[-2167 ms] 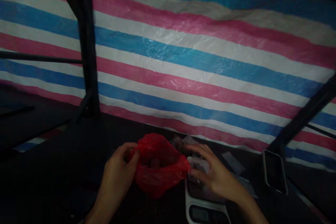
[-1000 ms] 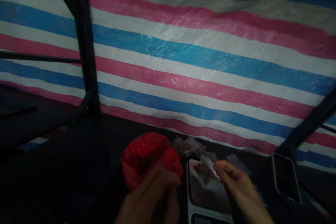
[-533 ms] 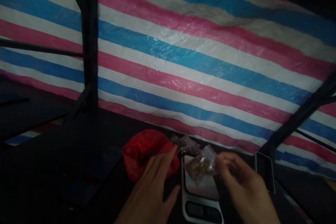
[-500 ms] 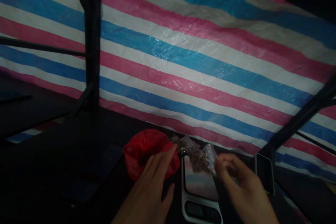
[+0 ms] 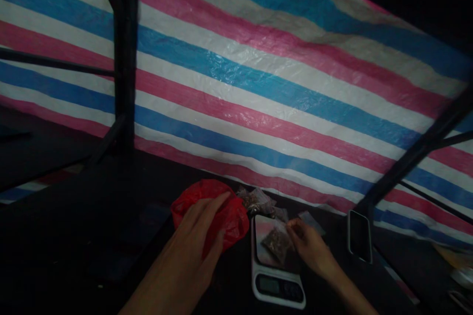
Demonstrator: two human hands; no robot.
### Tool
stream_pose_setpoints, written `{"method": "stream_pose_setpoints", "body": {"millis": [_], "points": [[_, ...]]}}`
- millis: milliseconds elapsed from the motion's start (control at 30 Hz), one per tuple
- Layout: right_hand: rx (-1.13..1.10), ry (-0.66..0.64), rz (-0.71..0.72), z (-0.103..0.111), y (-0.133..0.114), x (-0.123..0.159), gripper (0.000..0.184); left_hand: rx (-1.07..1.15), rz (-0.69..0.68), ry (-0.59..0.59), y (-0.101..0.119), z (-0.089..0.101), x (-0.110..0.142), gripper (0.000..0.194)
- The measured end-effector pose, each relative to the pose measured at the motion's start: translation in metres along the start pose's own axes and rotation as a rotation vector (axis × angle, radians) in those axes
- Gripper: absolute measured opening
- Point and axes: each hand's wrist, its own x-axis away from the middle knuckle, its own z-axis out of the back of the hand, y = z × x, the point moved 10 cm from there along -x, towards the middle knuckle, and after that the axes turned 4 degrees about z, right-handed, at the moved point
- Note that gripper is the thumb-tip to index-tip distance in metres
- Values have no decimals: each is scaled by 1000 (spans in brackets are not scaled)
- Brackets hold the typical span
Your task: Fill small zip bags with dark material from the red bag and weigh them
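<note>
A small clear plastic bag (image 5: 276,245) with brownish bits inside lies on the plate of a white digital kitchen scale (image 5: 257,275). My right hand (image 5: 308,246) pinches the bag's upper right edge between thumb and fingers. My left hand (image 5: 188,241) is open, fingers stretched out over the near side of a red plastic bag (image 5: 236,219). The red bag's mouth faces up, but its contents are dark and partly hidden by that hand. Behind the scale lie more small filled plastic bags (image 5: 257,201).
A flat clear plastic bag (image 5: 312,221) lies beyond my right hand. A phone-like device (image 5: 359,236) stands at the right against a dark metal strut (image 5: 401,167). Striped plastic sheeting (image 5: 258,103) hangs behind the dark table (image 5: 155,172). A dark post (image 5: 124,69) rises at the left.
My right hand has brought the small filled bag down and left onto the scale plate. My left hand has shifted slightly left over the red bag. The view has turned slightly.
</note>
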Motion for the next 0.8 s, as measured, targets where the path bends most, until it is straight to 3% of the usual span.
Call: {"method": "stream_pose_setpoints", "body": {"millis": [233,367,500,800], "points": [[119,301,-66,44,46,5,49,19,32,94,0,15,-6,47],[134,366,-97,49,64,23,47,41,26,109,2,22,-8,43],[118,320,-52,39,60,26,45,14,48,128,2,25,-12,37],[113,98,79,17,23,-1,55,24,17,169,1,30,-13,33]]}}
